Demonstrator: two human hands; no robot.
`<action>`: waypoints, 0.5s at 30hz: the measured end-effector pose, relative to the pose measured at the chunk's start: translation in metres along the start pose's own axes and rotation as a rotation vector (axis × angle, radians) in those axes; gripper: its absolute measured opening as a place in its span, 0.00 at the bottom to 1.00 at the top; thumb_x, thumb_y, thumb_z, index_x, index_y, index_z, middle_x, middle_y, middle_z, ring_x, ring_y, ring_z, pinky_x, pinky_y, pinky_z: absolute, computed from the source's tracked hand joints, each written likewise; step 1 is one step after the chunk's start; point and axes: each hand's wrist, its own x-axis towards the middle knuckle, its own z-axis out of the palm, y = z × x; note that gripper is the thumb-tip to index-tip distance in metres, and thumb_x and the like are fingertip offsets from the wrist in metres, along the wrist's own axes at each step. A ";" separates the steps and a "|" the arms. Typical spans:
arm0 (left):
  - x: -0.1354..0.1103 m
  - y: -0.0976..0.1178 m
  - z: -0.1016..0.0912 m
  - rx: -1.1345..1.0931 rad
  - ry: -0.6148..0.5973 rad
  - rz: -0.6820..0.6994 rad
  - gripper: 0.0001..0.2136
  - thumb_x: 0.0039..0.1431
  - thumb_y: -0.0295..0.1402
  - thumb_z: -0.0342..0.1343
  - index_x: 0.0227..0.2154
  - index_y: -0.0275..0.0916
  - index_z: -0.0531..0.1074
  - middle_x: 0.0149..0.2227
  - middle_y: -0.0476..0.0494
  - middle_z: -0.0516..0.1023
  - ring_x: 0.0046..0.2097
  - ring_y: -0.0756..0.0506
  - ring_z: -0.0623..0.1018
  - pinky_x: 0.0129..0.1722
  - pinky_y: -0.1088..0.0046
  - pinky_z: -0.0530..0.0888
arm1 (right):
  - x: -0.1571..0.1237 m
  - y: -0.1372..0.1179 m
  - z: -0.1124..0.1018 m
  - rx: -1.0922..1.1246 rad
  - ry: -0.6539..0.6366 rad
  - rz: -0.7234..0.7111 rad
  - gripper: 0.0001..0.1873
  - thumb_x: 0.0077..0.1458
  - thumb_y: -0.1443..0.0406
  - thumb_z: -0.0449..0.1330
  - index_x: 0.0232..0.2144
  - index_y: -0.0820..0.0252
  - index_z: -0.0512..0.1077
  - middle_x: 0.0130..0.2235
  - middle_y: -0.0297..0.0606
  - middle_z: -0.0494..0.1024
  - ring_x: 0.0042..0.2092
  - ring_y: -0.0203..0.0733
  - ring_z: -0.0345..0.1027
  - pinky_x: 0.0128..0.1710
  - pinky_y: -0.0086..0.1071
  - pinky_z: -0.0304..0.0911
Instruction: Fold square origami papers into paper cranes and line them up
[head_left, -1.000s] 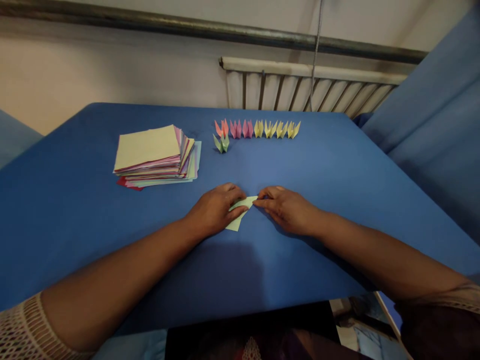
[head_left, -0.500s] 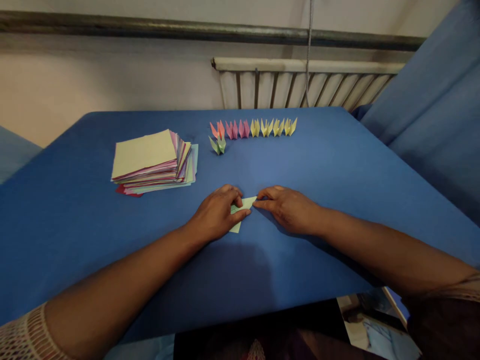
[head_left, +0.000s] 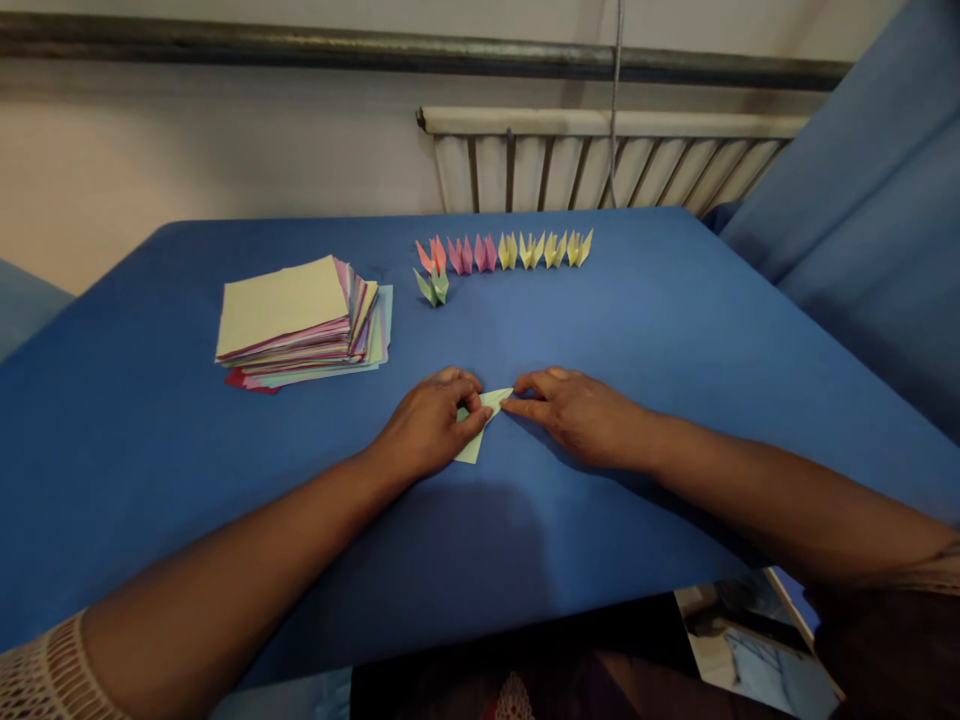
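Observation:
A pale green folded paper (head_left: 480, 432) lies on the blue table (head_left: 637, 330) in front of me. My left hand (head_left: 427, 425) rests on its left part, fingers curled and pressing it down. My right hand (head_left: 570, 410) pinches the paper's upper right tip with closed fingertips. Most of the paper is hidden under my left hand.
A stack of coloured square papers (head_left: 296, 320) sits at the left. A row of folded paper figures (head_left: 502, 252), pink and yellow, stands toward the far edge, with a green figure (head_left: 433, 287) just in front of it. A radiator (head_left: 600, 160) is behind the table.
My left fingers have drawn slightly further over the green paper, so less of it shows. The view has shifted a little; both hands stay on the paper.

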 end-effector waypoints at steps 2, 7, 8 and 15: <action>0.000 0.001 -0.001 0.000 -0.001 -0.003 0.09 0.58 0.37 0.55 0.26 0.39 0.70 0.41 0.44 0.75 0.43 0.44 0.75 0.47 0.62 0.71 | -0.001 0.000 0.000 0.006 0.009 -0.006 0.24 0.64 0.69 0.50 0.60 0.52 0.66 0.56 0.45 0.70 0.50 0.48 0.65 0.51 0.44 0.63; 0.000 0.003 -0.002 -0.030 -0.015 -0.013 0.09 0.59 0.36 0.55 0.26 0.39 0.70 0.41 0.44 0.75 0.43 0.45 0.75 0.46 0.63 0.71 | -0.001 0.000 0.000 0.016 0.004 -0.003 0.23 0.65 0.68 0.49 0.60 0.51 0.66 0.56 0.44 0.70 0.50 0.47 0.65 0.51 0.43 0.64; 0.001 0.003 -0.002 -0.035 -0.017 -0.012 0.09 0.59 0.36 0.54 0.26 0.39 0.70 0.41 0.44 0.75 0.42 0.45 0.75 0.46 0.63 0.71 | 0.000 0.000 0.000 0.020 0.002 0.001 0.22 0.65 0.68 0.49 0.59 0.51 0.66 0.56 0.44 0.70 0.50 0.47 0.65 0.51 0.43 0.64; 0.003 0.007 -0.007 -0.004 -0.051 0.000 0.09 0.59 0.37 0.54 0.27 0.39 0.71 0.40 0.44 0.75 0.43 0.44 0.75 0.45 0.65 0.70 | 0.001 -0.002 -0.003 0.058 0.018 0.026 0.22 0.65 0.69 0.48 0.58 0.56 0.68 0.54 0.45 0.72 0.50 0.47 0.66 0.51 0.42 0.64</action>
